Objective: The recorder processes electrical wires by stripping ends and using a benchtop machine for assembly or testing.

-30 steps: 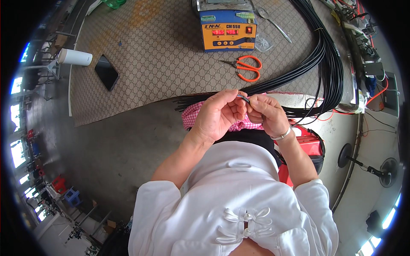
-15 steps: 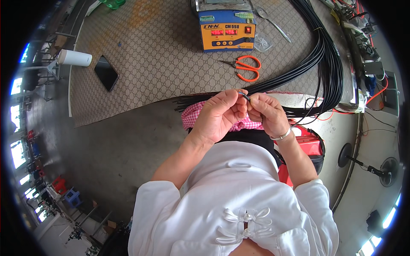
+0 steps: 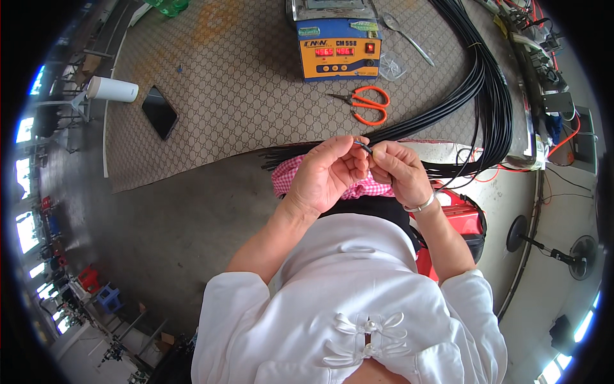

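Observation:
Out past the table's near edge, above my lap, both hands meet at the end of a thin black cable (image 3: 366, 148). My left hand (image 3: 320, 176) pinches the cable's tip between thumb and forefinger, its other fingers curled. Close beside it, my right hand (image 3: 404, 171) grips the same cable a little further back, thumb on top. Fine detail of the tip is hidden by the fingers. Behind my hands, a thick bundle of black cables (image 3: 441, 115) runs along the table edge and loops up to the right. A pink checked cloth (image 3: 286, 176) lies under my hands.
On the patterned tabletop (image 3: 236, 96) lie orange-handled scissors (image 3: 362, 102), a spoon (image 3: 412, 41), a clear plastic bag (image 3: 391, 66), a phone (image 3: 159, 112) and a white cup (image 3: 112, 89). A blue and yellow heating unit (image 3: 342, 54) with red digits stands at the back. Floor fans (image 3: 581, 256) are right.
The cable tip and the left fingertips on it have shifted slightly. Both hands keep their hold on the cable. The view has tilted very slightly.

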A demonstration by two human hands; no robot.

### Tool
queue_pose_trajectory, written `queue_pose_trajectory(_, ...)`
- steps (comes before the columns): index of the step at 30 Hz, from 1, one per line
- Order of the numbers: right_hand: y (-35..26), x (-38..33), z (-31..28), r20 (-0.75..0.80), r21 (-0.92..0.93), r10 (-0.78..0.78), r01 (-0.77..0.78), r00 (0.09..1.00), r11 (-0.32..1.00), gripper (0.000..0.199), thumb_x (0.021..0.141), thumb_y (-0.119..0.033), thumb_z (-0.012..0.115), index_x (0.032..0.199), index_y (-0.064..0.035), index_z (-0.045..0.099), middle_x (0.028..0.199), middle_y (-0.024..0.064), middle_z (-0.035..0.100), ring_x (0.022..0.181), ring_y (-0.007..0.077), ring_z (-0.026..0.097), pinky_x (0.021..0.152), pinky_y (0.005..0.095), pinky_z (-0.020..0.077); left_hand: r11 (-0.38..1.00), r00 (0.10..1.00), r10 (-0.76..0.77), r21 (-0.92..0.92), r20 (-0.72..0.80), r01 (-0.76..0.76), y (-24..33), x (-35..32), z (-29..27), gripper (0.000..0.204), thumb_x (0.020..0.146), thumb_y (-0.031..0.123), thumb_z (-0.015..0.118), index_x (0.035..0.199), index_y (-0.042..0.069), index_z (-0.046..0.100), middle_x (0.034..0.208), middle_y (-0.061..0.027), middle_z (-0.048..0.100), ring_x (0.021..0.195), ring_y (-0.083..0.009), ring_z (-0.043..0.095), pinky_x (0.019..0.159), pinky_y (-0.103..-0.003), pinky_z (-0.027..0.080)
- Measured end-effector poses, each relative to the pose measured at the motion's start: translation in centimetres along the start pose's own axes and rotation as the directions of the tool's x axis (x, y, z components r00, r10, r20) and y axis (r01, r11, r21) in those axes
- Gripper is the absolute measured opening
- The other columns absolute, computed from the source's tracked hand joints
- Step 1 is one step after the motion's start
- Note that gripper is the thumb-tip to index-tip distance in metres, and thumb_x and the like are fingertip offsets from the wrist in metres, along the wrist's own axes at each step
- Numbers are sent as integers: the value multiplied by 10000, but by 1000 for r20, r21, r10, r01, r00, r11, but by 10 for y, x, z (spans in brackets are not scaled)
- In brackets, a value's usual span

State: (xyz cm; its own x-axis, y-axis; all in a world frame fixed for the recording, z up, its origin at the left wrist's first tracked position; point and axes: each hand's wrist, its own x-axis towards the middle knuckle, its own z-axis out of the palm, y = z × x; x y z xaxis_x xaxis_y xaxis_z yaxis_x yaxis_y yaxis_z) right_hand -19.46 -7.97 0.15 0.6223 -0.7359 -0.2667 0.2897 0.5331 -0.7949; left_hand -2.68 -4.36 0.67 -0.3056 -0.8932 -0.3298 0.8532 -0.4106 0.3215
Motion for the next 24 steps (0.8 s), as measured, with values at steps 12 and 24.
queue_pose_trajectory(12,3,1,-2,20,-5,0,1,1000,1000,175,885,-178,497,826,-20,546,605,-53,400,513,33,306,453,184,233,997,995,-80,-15,55,81,10,2,-2,227,859,139,474,976,-35,562,765,-96,606,700,-175,562,654,-292,452)
queue_pose_trajectory(24,-8,3,-3,175,137,23,-48,984,989,218,879,-230,503,794,-37,556,596,-38,399,512,54,293,459,197,227,981,971,-184,-31,150,191,18,9,2,234,853,144,487,958,-45,575,780,-101,596,703,-190,547,650,-299,452)
